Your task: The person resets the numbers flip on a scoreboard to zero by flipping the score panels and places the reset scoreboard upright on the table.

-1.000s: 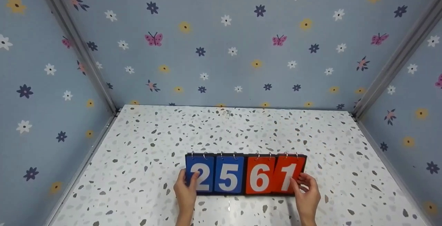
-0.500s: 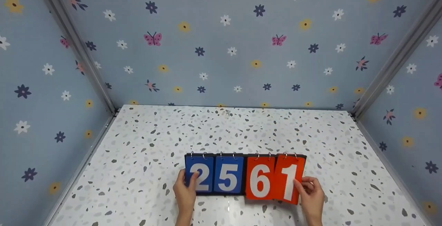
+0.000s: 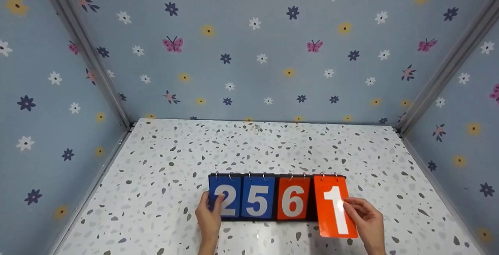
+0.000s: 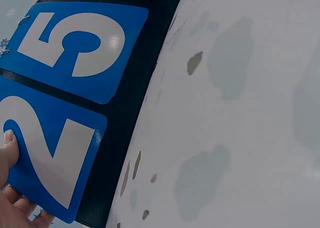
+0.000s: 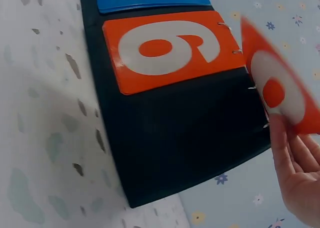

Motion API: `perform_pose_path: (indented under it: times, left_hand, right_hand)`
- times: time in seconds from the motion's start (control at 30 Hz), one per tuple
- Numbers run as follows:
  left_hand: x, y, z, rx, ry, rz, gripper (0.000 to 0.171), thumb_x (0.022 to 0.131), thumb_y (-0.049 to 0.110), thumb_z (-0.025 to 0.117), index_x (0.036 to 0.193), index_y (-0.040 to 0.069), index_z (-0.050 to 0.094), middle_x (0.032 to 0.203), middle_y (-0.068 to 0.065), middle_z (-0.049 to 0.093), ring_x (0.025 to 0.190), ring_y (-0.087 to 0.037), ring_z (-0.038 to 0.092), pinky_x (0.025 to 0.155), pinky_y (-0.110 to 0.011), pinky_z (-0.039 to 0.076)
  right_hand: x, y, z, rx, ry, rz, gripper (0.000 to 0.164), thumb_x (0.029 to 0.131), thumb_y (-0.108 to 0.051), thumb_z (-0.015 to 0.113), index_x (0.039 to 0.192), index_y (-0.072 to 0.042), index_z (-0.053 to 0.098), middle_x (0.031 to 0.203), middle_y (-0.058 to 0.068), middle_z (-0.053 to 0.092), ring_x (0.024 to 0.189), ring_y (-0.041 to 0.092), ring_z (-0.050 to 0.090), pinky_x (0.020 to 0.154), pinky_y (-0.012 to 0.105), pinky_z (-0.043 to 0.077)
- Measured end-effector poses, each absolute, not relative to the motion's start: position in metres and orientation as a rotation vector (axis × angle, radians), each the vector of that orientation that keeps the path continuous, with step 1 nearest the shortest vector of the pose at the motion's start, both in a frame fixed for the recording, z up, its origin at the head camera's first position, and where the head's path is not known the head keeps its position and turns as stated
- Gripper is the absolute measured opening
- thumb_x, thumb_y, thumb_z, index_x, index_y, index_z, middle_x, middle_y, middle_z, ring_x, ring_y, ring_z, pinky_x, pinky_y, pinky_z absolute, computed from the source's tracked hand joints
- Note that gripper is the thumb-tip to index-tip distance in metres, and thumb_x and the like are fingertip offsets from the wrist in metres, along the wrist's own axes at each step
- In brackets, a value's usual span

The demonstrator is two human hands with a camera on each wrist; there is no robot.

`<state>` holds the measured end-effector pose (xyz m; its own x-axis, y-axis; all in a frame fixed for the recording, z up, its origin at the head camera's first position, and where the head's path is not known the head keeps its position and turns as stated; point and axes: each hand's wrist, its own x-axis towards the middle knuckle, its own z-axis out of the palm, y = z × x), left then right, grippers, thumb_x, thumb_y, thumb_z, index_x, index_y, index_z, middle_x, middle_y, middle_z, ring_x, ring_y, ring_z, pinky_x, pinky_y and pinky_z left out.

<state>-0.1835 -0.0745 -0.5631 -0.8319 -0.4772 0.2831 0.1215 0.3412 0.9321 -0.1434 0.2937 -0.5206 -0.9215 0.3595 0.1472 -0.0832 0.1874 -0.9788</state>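
A black flip scoreboard (image 3: 312, 212) with ring-bound number cards reads 2, 5, 6, 1 in the head view. My left hand (image 3: 208, 216) grips its left end, thumb on the blue 2 card (image 4: 55, 148). The blue 5 card (image 3: 257, 196) and red 6 card (image 3: 293, 198) lie against the board. My right hand (image 3: 366, 218) pinches the right edge of the red 1 card (image 3: 325, 220), whose lower end hangs past the board. In the right wrist view, the right hand (image 5: 300, 178) holds a raised red card (image 5: 255, 38) with a rounded white figure, baring black backing.
The scoreboard stands over a white speckled tabletop (image 3: 249, 149). Blue flowered panels (image 3: 257, 40) rise behind and at both sides, with metal posts (image 3: 448, 64) at the corners.
My right hand has moved right and towards me, drawing the red 1 card off the board. The 6 card swung out, then settled back. The left hand stays put.
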Motion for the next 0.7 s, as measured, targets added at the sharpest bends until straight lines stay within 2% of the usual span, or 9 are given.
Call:
perform_pose_path:
  times: [0.13, 0.2, 0.3, 0.47, 0.53, 0.7]
  left_hand:
    - [-0.182, -0.074, -0.563, 0.305, -2.103, -1.505, 0.023, 0.08, 0.018, 0.069, 0.092, 0.001, 0.058, 0.087, -0.011, 0.065, 0.08, -0.024, 0.061, 0.071, -0.04, 0.047]
    - [-0.181, -0.074, -0.563, 0.304, -2.108, -1.497, 0.023, 0.081, 0.018, 0.068, 0.092, 0.001, 0.058, 0.087, -0.011, 0.065, 0.08, -0.024, 0.061, 0.07, -0.04, 0.047]
    - [-0.181, -0.074, -0.563, 0.307, -2.105, -1.503, 0.023, 0.081, 0.017, 0.069, 0.092, 0.0, 0.058, 0.088, -0.012, 0.065, 0.081, -0.024, 0.061, 0.071, -0.04, 0.047]
    - [-0.182, -0.075, -0.563, 0.302, -2.099, -1.5, 0.023, 0.08, 0.017, 0.069, 0.092, 0.0, 0.058, 0.088, -0.011, 0.065, 0.08, -0.023, 0.061, 0.072, -0.039, 0.046]
    - [-0.182, -0.075, -0.564, 0.307, -2.1, -1.503, 0.023, 0.08, 0.017, 0.069, 0.092, 0.0, 0.058, 0.088, -0.011, 0.064, 0.08, -0.023, 0.06, 0.072, -0.039, 0.046]
    - [-0.182, -0.074, -0.563, 0.317, -2.115, -1.511, 0.024, 0.081, 0.02, 0.068, 0.092, 0.001, 0.057, 0.089, -0.011, 0.064, 0.083, -0.024, 0.06, 0.074, -0.04, 0.046]
  right_hand:
    - [-0.138, 0.295, -0.494, -0.18, -2.137, 1.844, 0.023, 0.09, -0.011, 0.056, 0.101, 0.008, 0.061, 0.086, 0.005, 0.067, 0.068, 0.012, 0.062, 0.056, 0.023, 0.05]
    - [-0.14, 0.298, -0.489, -0.152, -2.15, 1.856, 0.026, 0.093, -0.012, 0.05, 0.103, 0.01, 0.059, 0.09, 0.008, 0.066, 0.065, 0.016, 0.062, 0.054, 0.026, 0.05]
    - [-0.142, 0.303, -0.481, -0.067, -2.147, 1.887, 0.028, 0.095, -0.012, 0.047, 0.107, 0.011, 0.056, 0.093, 0.005, 0.065, 0.064, 0.019, 0.062, 0.054, 0.029, 0.051]
    - [-0.148, 0.306, -0.468, 0.063, -2.083, 1.908, 0.024, 0.081, 0.015, 0.055, 0.106, 0.015, 0.055, 0.092, 0.004, 0.067, 0.08, 0.015, 0.063, 0.065, 0.025, 0.051]
    - [-0.154, 0.307, -0.467, 0.083, -2.03, 1.88, 0.025, 0.076, 0.021, 0.056, 0.101, 0.016, 0.057, 0.088, 0.004, 0.067, 0.079, 0.013, 0.064, 0.066, 0.023, 0.05]
    - [-0.175, 0.308, -0.464, 0.251, -1.816, 1.811, 0.013, 0.073, 0.024, 0.057, 0.083, 0.018, 0.061, 0.079, 0.006, 0.065, 0.071, 0.011, 0.062, 0.06, 0.018, 0.049]
